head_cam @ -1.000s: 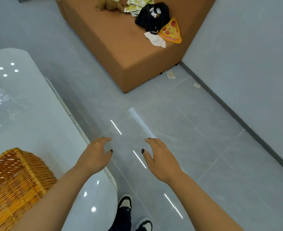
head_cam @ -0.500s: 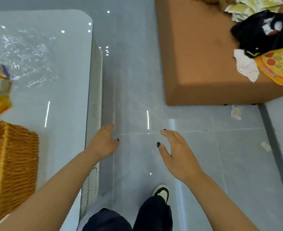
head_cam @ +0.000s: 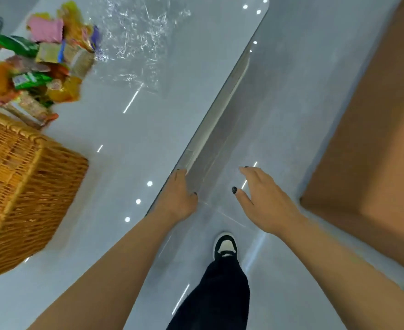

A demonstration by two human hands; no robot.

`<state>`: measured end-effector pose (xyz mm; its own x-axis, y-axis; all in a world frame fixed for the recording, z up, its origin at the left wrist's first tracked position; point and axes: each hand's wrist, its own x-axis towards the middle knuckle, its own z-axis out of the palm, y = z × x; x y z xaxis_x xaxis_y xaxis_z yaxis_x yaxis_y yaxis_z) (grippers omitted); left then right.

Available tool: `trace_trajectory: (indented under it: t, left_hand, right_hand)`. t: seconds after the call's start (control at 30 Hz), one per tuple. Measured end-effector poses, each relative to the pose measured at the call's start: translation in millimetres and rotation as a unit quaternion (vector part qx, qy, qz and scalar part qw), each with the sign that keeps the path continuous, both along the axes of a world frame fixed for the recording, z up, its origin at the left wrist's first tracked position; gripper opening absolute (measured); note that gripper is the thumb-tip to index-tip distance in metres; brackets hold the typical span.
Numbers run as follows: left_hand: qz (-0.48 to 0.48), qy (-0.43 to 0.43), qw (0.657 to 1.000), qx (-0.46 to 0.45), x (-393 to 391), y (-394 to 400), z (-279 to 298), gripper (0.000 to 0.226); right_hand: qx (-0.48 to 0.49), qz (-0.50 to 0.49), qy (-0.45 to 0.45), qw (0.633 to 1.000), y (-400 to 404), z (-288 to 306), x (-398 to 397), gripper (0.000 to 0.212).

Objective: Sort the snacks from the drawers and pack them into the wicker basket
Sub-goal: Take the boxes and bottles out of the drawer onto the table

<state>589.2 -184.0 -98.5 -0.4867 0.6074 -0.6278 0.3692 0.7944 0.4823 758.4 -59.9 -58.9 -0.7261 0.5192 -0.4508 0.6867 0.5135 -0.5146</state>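
Grey tiled floor (head_cam: 279, 96), glossy white desk (head_cam: 148, 129) running from 7 to 1 o'clock, brown ottoman (head_cam: 375, 144) at 3 o'clock.

Progress, judged: early-to-middle. Snacks (head_cam: 39, 65) piled loose on desk at 10 o'clock, just beyond basket rim, apparently touching it at the near end; so seemingly out of the drawers already, not yet packed. Basket (head_cam: 22, 186) at 9 o'clock on desk; little of its inside shows, contents not readable through blur. No drawer seen open; only desk's side face (head_cam: 220, 115) visible, drawer fronts not clear. Left to do, by guess: sorting the pile, packing into basket, maybe more drawers to check.

Hands: left hand (head_cam: 180, 198) at desk edge, 6 o'clock centre, fingers loosely extended, lying along or touching the edge, gripping nothing. Right hand (head_cam: 265, 201) over floor, well apart from desk, fingers spread and relaxed, empty.

Counts:
- baskets: one
- snack pile: one; packets roughly a dozen or more, exact count impossible, overlapping and blurred
- clear plastic wrap (head_cam: 134, 39) at 12 o'clock on desk: one crumpled sheet
- hands: two
- shoe (head_cam: 224, 246) at 6 o'clock: one visible, with dark trouser leg
- ottoman: one
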Motion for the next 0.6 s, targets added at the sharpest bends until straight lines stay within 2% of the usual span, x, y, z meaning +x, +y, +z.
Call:
trace_trajectory:
  t: [0.1,0.27,0.37,0.5,0.6]
  left_hand:
    - [0.031,-0.005,0.999,0.009,-9,15,-25,0.058]
    - [0.030,0.024,0.996,0.076,-9,23,-58,0.061]
    - [0.046,0.041,0.996,0.061,-1,20,-75,0.072]
    - [0.108,0.087,0.990,0.039,5,15,-93,0.075]
    - [0.107,0.120,0.987,0.022,9,12,-100,0.077]
  right_hand:
    - [0.000,0.074,-0.021,0.997,32,-31,-42,0.047]
    - [-0.009,0.178,-0.082,0.981,50,-79,-97,0.038]
    - [-0.023,0.250,-0.104,0.962,49,-99,-119,0.046]
    - [-0.023,0.338,-0.130,0.932,55,-123,-142,0.061]
    - [-0.003,0.399,-0.123,0.908,61,-143,-154,0.070]
